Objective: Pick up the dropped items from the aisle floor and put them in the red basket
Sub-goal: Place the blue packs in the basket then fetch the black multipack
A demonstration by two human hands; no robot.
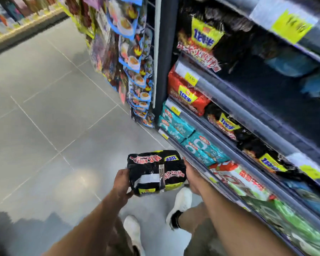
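Observation:
A black multi-pack of instant noodles [155, 172], with red and yellow print and a clear tape handle, hangs in the air above the grey floor. My left hand [122, 182] grips its left side and my right hand [191, 177] grips its right side. The pack is held low, just in front of the bottom shelves. No red basket shows in this view. My two white shoes [181, 202] stand on the floor below the pack.
Shelves [229, 137] stacked with teal, red, black and green noodle packs run along the right. A rack of hanging blue sachets [137, 71] juts out at the shelf end. Grey tiled aisle floor [54, 117] spreads to the left, with another shelf far off.

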